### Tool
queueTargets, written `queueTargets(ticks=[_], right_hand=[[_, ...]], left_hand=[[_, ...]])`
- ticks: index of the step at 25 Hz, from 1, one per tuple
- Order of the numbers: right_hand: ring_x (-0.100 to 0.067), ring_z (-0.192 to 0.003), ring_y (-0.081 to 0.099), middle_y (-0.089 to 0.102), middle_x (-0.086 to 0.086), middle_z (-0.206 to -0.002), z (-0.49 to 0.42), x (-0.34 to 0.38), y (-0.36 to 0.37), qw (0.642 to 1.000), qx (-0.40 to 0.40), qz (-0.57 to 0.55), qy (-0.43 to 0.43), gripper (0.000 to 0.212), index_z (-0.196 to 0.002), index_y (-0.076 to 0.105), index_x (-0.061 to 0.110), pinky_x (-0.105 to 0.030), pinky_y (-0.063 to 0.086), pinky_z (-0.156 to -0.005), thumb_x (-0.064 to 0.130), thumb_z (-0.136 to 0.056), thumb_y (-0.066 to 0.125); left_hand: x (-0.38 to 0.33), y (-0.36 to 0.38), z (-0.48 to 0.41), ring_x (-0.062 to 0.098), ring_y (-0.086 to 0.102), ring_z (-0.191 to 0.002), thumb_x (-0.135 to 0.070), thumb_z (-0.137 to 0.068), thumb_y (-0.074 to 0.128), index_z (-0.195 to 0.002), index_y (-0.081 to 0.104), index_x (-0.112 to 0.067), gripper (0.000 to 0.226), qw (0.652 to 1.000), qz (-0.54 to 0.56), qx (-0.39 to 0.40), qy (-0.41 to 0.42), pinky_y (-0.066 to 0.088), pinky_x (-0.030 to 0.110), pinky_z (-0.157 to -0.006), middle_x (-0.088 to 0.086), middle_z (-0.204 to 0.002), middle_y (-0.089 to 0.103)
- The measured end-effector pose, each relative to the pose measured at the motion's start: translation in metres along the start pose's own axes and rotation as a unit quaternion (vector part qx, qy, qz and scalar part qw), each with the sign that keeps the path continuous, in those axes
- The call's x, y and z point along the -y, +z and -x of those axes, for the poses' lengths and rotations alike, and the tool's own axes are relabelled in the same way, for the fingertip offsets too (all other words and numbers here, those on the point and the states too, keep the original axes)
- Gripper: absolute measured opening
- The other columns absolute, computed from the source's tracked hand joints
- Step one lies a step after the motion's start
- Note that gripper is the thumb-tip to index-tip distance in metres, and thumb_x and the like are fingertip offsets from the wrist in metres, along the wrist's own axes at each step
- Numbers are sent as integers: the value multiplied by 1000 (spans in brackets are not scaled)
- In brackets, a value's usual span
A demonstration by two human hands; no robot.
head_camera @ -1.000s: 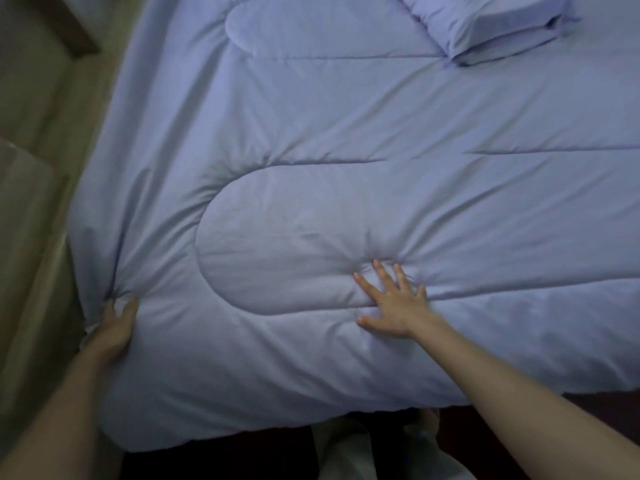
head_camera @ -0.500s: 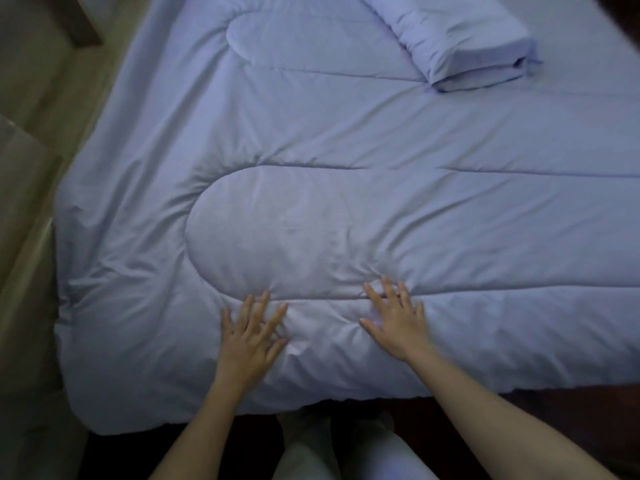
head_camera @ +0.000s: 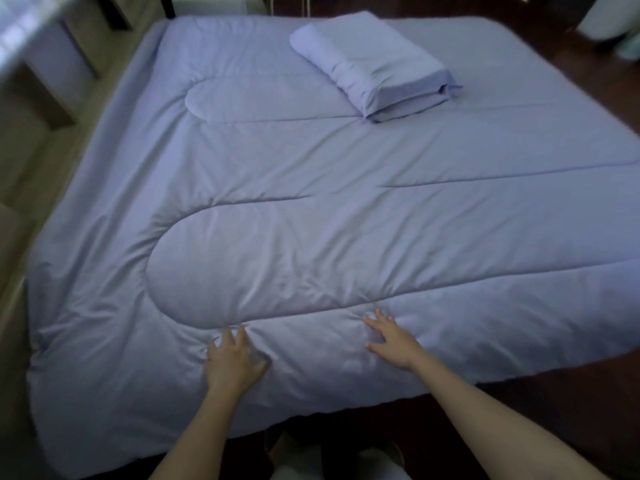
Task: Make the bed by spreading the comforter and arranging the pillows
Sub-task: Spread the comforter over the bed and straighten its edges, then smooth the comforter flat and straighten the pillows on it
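Note:
A pale lavender quilted comforter (head_camera: 346,209) lies spread over the whole bed, with soft creases near its front edge. A matching pillow (head_camera: 374,64) lies askew on top of it at the far side, right of centre. My left hand (head_camera: 233,362) rests flat on the comforter near the front edge, fingers apart, holding nothing. My right hand (head_camera: 393,337) lies flat a little to the right, fingers spread, also pressing on the fabric.
Dark wooden floor (head_camera: 519,420) runs along the front and right of the bed. Light wooden furniture (head_camera: 41,91) stands close along the left side. A white object (head_camera: 602,19) stands at the far right corner. My legs show below the bed's front edge.
My left hand left the comforter's left corner and came to the middle beside my right hand. The view has lifted and widened, so the whole bed and pillow show.

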State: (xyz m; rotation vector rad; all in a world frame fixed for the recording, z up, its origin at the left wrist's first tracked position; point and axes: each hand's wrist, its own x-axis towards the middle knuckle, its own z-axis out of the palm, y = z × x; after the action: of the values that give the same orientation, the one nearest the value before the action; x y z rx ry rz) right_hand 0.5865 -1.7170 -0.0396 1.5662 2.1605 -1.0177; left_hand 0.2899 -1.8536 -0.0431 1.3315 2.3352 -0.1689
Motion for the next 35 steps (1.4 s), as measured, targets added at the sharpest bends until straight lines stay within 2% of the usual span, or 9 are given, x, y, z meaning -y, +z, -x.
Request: queueTargets(ticks=[4,6,8,15,17,22,28,31,35], right_hand=[[-25,-143,28,23,-13,-157,20,-36,-29,999,-18,28,18,52,-140,44,18,-31,26,-115,29,-90,53],[-25,-138,37,33,-14,-153,32,-51,-40,1000,19,11,14,49,-138,47,17,-29,30,-112,30,-91,53],[-23,-133,45,46,-9,-146,39,-63,-58,999,-4,-42,19,49,-138,49,17,-26,33,-107,32,-92,55],[-18,-106,59,65,-7,-122,61,-84,-159,954,-172,-244,-12,32,-122,63,18,-22,41,-84,21,-90,56],[-14,-98,58,67,-5,-117,64,-85,-182,940,-207,-269,-24,29,-117,65,19,-22,39,-79,21,-90,55],[-12,-105,59,67,1,-117,60,-87,-215,915,-264,-299,-61,27,-115,66,19,-21,40,-85,21,-91,53],[-8,-100,56,64,3,-120,38,-91,-221,932,-246,-264,-40,29,-120,62,20,-19,40,-83,22,-93,52],[-14,-115,55,61,2,-126,15,-97,-205,942,-226,-246,-24,33,-125,59,19,-21,40,-89,21,-93,51],[-19,-135,41,44,-2,-147,-30,-98,-176,962,-198,-186,-26,46,-139,45,14,-29,31,-110,19,-93,48]], left_hand=[[-72,-7,6,29,44,-131,-45,-85,58,-139,39,-12,67,989,30,90,117,37,33,-106,10,-146,40],[-104,-10,10,25,47,-128,-43,-87,56,-133,48,-15,54,979,3,128,156,37,29,-104,8,-141,49],[-137,-20,14,24,51,-125,-38,-91,52,-127,55,-18,42,976,3,140,168,38,28,-102,7,-137,55],[-253,-102,18,22,58,-114,-31,-95,48,-122,61,-21,31,970,134,6,204,45,34,-98,1,-123,64],[-276,-118,18,21,59,-113,-28,-94,50,-118,63,-20,29,962,161,-25,221,46,35,-98,0,-120,65],[-315,-139,9,18,60,-109,-27,-94,50,-113,65,-23,25,949,189,-87,236,48,30,-92,-2,-117,67],[-319,-136,-34,23,58,-113,-24,-95,45,-122,60,-22,30,958,173,-72,218,48,35,-93,2,-125,62],[-314,-108,-58,26,54,-120,-26,-97,43,-132,51,-20,36,965,150,-61,206,45,38,-98,5,-136,54],[-324,-73,-78,28,47,-129,-27,-99,38,-142,39,-17,44,973,139,-61,173,42,39,-102,5,-148,41]])
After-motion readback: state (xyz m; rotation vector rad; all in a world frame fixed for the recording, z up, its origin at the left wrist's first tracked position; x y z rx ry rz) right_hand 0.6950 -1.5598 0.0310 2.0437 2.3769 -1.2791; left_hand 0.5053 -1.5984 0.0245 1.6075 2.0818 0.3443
